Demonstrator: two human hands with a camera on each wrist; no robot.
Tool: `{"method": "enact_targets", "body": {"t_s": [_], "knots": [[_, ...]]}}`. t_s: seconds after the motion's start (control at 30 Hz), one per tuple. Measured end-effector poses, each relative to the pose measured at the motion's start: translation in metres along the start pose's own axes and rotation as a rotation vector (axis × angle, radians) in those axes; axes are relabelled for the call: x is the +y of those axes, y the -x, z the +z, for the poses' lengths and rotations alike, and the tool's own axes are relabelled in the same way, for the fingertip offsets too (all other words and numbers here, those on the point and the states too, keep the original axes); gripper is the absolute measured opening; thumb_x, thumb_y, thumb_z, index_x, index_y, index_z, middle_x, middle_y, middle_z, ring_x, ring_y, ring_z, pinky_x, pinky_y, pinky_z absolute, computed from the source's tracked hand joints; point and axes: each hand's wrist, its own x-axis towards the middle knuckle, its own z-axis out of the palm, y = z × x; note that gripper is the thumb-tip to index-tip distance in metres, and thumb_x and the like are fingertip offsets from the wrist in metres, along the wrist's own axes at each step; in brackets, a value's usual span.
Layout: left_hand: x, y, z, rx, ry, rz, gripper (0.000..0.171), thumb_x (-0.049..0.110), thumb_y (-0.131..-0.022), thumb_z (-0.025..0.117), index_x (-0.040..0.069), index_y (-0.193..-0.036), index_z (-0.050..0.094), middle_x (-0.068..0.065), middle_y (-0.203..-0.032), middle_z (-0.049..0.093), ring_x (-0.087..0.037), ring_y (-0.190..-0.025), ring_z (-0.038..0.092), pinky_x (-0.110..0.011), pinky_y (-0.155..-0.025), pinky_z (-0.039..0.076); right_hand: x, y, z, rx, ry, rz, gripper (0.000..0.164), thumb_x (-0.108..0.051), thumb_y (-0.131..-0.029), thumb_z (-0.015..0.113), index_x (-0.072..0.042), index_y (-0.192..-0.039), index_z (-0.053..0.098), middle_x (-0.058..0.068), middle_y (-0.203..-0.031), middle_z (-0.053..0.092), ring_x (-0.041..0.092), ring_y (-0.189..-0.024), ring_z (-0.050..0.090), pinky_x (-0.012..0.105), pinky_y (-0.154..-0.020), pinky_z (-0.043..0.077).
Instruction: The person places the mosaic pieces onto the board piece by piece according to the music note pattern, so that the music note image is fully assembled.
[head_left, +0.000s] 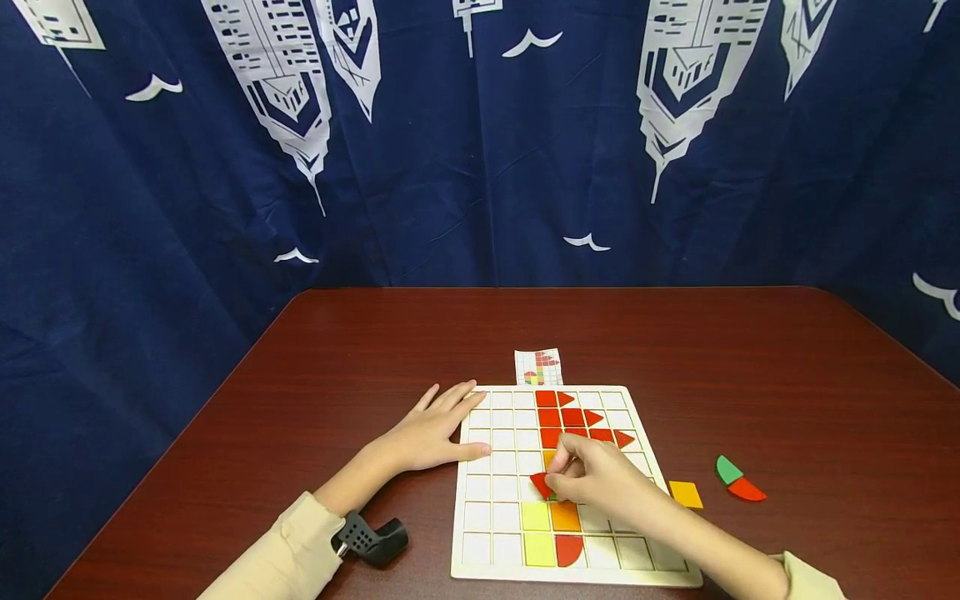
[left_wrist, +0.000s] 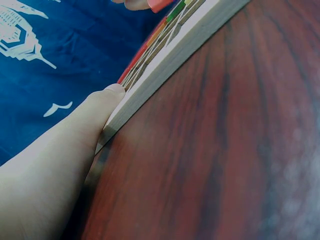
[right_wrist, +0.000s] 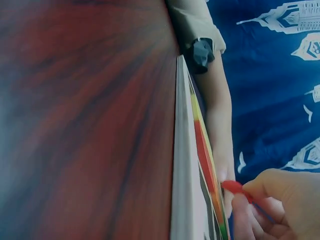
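A white grid board [head_left: 480,492] lies on the table, with red, orange and yellow pieces set in some of its squares. My right hand [head_left: 600,475] pinches a red quarter-round piece [head_left: 540,483] between thumb and fingertips, over the middle of the board. In the right wrist view the same red piece [right_wrist: 232,187] stands clear of the board's surface. A bit of green shows just under those fingertips. My left hand [head_left: 438,429] rests spread at the board's upper left edge, thumb on the border squares. From the left wrist, its thumb [left_wrist: 112,92] presses on the board's edge.
A small printed pattern card [head_left: 538,367] sits at the board's far edge. Right of the board lie an orange square [head_left: 686,494], a green quarter piece [head_left: 727,469] and a red quarter piece [head_left: 747,490]. A dark blue curtain [head_left: 480,167] hangs behind the table [head_left: 375,342].
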Motion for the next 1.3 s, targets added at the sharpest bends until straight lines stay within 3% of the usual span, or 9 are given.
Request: {"method": "enact_targets", "body": {"t_s": [0.27, 0.8, 1.0, 1.17, 1.3], "knots": [[0.001, 0.001, 0.000, -0.002, -0.003, -0.006, 0.082, 0.070, -0.081, 0.042, 0.025, -0.146, 0.020, 0.002, -0.154, 0.012, -0.013, -0.141, 0.011, -0.045, -0.114, 0.000, -0.002, -0.008, 0.013, 0.031, 0.077, -0.092, 0.008, -0.007, -0.080, 0.064, -0.010, -0.075, 0.058, -0.007, -0.067, 0.062, -0.004, -0.059, 0.050, 0.015, -0.055, 0.043], [0.002, 0.001, -0.001, -0.006, 0.001, -0.005, 0.082, 0.069, -0.081, 0.042, 0.024, -0.146, 0.019, 0.002, -0.154, 0.012, -0.013, -0.141, 0.011, -0.045, -0.114, -0.001, -0.004, -0.002, 0.009, 0.058, 0.387, -0.259, 0.011, -0.013, -0.077, 0.071, -0.018, -0.083, 0.064, -0.013, -0.074, 0.053, -0.004, -0.065, 0.044, 0.015, -0.056, 0.040], [0.002, 0.001, -0.002, -0.010, 0.015, -0.010, 0.083, 0.070, -0.080, 0.042, 0.025, -0.146, 0.019, 0.002, -0.154, 0.012, -0.013, -0.142, 0.010, -0.045, -0.114, -0.001, -0.007, -0.003, 0.017, 0.109, 0.400, -0.234, 0.009, -0.016, -0.076, 0.072, -0.016, -0.081, 0.063, -0.013, -0.069, 0.049, -0.004, -0.062, 0.041, 0.014, -0.054, 0.039], [0.001, 0.000, 0.000, -0.003, 0.012, -0.008, 0.083, 0.071, -0.080, 0.041, 0.026, -0.146, 0.019, 0.003, -0.154, 0.012, -0.013, -0.141, 0.011, -0.045, -0.114, 0.000, -0.011, -0.002, 0.024, 0.143, 0.349, -0.168, 0.012, -0.016, -0.074, 0.073, -0.013, -0.079, 0.063, -0.012, -0.065, 0.048, -0.004, -0.059, 0.040, 0.014, -0.052, 0.038], [0.000, 0.000, 0.001, 0.002, 0.009, 0.002, 0.083, 0.071, -0.080, 0.041, 0.025, -0.146, 0.019, 0.002, -0.154, 0.012, -0.013, -0.141, 0.011, -0.046, -0.114, 0.000, -0.012, -0.001, 0.026, 0.155, 0.327, -0.163, 0.012, -0.016, -0.074, 0.074, -0.013, -0.075, 0.061, -0.012, -0.063, 0.046, -0.005, -0.058, 0.038, 0.013, -0.052, 0.036]]}}
